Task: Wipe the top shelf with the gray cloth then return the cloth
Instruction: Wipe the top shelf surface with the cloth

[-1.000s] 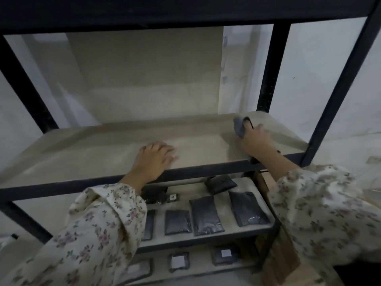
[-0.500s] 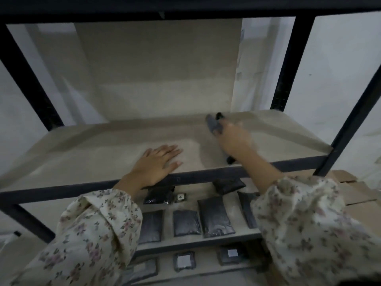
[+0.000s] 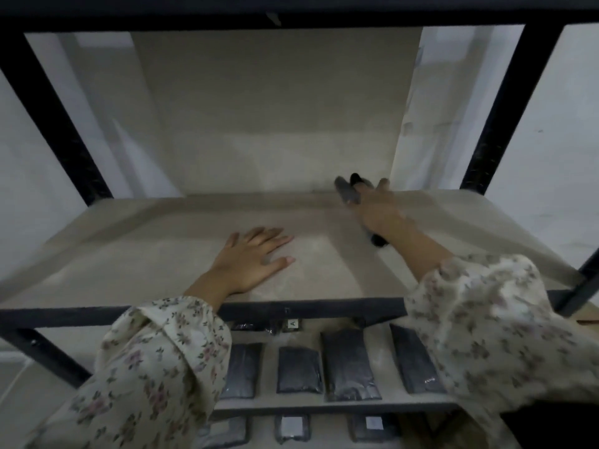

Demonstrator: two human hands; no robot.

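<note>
The beige shelf board (image 3: 168, 241) fills the middle of the view, framed by black metal rails. My right hand (image 3: 377, 209) reaches to the back of the board, right of centre, and presses the gray cloth (image 3: 347, 191) down on it. The cloth shows in front of my fingertips, and a dark end pokes out under my wrist. My left hand (image 3: 251, 259) lies flat on the board near the front rail with fingers spread and nothing in it.
A lower shelf (image 3: 269, 405) holds several dark flat pouches (image 3: 348, 364), with more on the shelf beneath. Black uprights (image 3: 505, 108) stand at the corners. A black crossbar (image 3: 291, 9) runs overhead. White walls lie behind and beside.
My right hand has swept the cloth from the right side of the shelf leftward and toward the back. My left hand has stayed flat in about the same spot.
</note>
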